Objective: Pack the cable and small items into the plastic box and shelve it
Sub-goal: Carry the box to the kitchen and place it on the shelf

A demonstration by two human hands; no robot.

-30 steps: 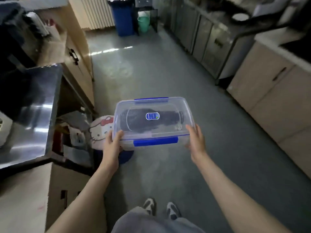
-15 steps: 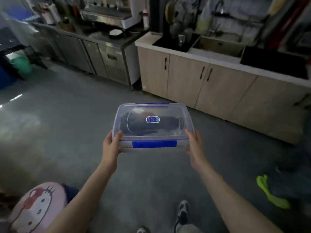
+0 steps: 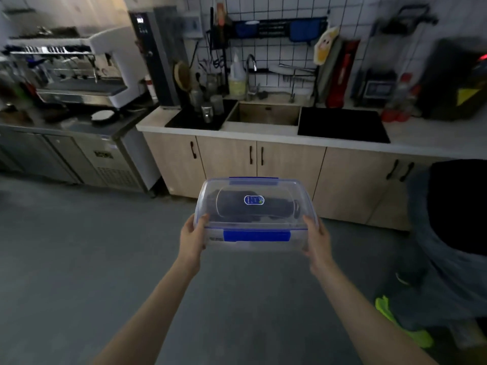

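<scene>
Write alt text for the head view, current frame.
Two bare hands, left hand and right hand, hold a closed clear plastic box with blue clips by its short ends over a grey floor; a dark item shows through the lid. Ahead is a kitchen counter with a sink, wood-look cabinets below and an espresso machine at left.

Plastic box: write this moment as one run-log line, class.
plastic box: lid on, carried | left hand: grips left end | right hand: grips right end | shelving: not yet done

Open floor (image 3: pixel 79 259) ahead; cabinets (image 3: pixel 226 162) and perhaps a person (image 3: pixel 453 233) block right.
</scene>
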